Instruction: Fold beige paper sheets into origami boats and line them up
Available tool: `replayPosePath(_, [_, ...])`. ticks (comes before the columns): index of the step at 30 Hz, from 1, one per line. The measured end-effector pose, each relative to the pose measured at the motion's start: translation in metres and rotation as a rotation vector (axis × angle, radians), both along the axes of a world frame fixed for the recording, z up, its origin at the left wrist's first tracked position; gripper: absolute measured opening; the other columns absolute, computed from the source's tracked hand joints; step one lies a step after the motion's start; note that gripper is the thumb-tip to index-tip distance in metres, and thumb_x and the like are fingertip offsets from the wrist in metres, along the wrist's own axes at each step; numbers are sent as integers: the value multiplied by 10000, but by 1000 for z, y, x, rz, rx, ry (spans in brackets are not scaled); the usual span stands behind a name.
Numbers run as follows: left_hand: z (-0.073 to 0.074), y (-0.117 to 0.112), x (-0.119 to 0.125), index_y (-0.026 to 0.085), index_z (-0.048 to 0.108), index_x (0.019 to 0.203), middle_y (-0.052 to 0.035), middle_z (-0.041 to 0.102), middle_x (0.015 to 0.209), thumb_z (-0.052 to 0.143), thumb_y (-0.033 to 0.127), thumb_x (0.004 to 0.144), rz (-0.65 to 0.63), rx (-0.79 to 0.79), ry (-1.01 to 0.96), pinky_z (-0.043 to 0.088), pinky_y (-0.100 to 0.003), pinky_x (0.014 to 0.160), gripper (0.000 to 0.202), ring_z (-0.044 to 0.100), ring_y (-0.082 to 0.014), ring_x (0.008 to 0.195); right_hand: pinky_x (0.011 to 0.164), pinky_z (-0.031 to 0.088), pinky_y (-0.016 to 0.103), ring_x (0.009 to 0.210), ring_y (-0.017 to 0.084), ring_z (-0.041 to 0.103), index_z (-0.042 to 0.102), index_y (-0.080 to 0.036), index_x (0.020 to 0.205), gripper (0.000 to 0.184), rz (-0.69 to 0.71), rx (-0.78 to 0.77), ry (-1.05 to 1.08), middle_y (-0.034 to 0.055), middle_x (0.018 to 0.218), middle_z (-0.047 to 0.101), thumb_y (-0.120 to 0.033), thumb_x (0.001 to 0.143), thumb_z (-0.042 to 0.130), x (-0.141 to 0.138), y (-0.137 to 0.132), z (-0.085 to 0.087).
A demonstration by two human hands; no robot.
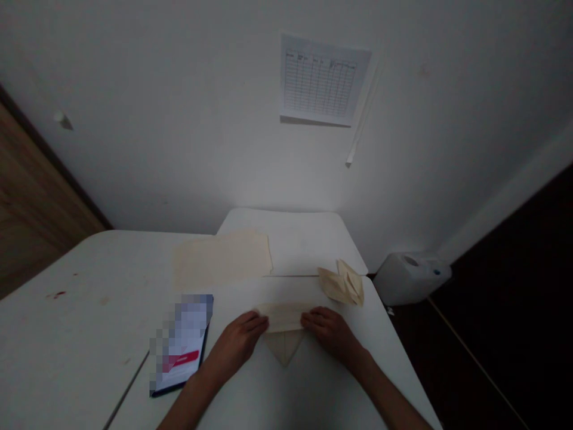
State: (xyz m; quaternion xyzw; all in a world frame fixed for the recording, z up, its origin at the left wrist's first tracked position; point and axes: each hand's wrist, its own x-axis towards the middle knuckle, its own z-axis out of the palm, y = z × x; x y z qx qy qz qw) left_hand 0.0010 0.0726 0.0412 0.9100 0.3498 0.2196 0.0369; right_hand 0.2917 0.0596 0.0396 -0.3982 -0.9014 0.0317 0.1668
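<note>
A sheet of beige paper (284, 318), partly folded, lies on the white table in front of me. Its near end forms a triangle pointing toward me, with a crease down the middle. My left hand (242, 337) grips the left edge of its upper band, fingers pressed together. At the right edge, my right hand (329, 331) pinches the paper in the same way. The thumbs are mostly hidden. Just beyond my right hand sits a folded paper piece (342, 283) of the same beige colour, standing up in flaps.
Flat beige paper sheets (224, 260) lie at the back left. A phone (183, 340), its screen partly blurred, rests left of my left hand. On the floor at right stands a white plastic jerrycan (409, 278). A printed chart (322, 80) hangs on the wall.
</note>
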Motion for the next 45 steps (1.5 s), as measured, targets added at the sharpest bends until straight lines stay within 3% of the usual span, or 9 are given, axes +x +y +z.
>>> replayPosePath(6, [-10,-4,-2,214,656,1154,-46,694,1157,470,36,840,42,11,46,521,-415,934,406,606,-248,1088,976,416,369,1109,238,516,634,-188,1138,311,1,-28,-29,55,1217,638,-83,860,542,-3,-11,15])
replayPosePath(8, [-12,-5,-1,204,650,1163,-51,687,1171,468,26,835,41,19,55,519,-425,938,415,602,-256,1094,982,408,378,1108,261,499,641,-160,1092,300,-14,-66,-13,80,1193,634,-152,792,624,-12,-14,23])
replayPosePath(10, [-13,-6,0,197,646,1168,-54,681,1183,468,20,830,37,23,62,518,-432,939,421,594,-262,1103,919,436,366,992,244,534,663,-163,931,123,-63,-79,-19,84,987,672,-191,841,584,-24,-16,27])
replayPosePath(12, [-14,-6,1,191,648,1160,-59,682,1179,460,5,819,43,28,71,520,-436,935,431,588,-268,1108,874,445,357,913,227,540,652,-180,832,191,-161,-68,-7,74,847,652,-234,930,497,-38,-15,28])
replayPosePath(19, [-9,-15,13,155,632,1150,-107,636,1242,444,-21,763,87,56,143,485,-473,965,465,547,-288,1170,856,443,329,927,206,514,617,-219,1053,150,-203,-36,84,62,984,581,-212,914,560,-61,-15,15])
replayPosePath(25, [-13,-21,28,166,532,1280,-84,600,1301,462,1,796,-2,73,146,452,-454,996,516,548,-260,1180,861,434,350,932,208,523,596,-244,1145,218,-201,8,104,61,998,591,-223,933,550,-60,-17,10])
replayPosePath(30, [-15,-18,28,159,547,1257,-89,608,1290,483,-29,778,-8,63,172,459,-456,975,519,571,-273,1147,914,414,389,994,226,531,594,-211,1129,216,-171,-13,108,74,1064,616,-266,924,552,-56,-22,15])
replayPosePath(35, [-10,-20,28,160,554,1243,-86,596,1305,484,4,799,-2,73,217,448,-474,980,476,557,-285,1162,981,387,416,1109,253,498,553,-202,1212,388,-167,-37,122,92,1214,586,-291,844,638,-45,-31,12])
replayPosePath(45, [15,-12,38,194,600,1123,-75,654,1095,503,123,864,54,-54,78,467,-420,929,285,583,-232,1012,882,418,356,956,212,527,611,-226,1132,260,-208,28,91,58,1005,631,-165,880,596,-42,-13,12])
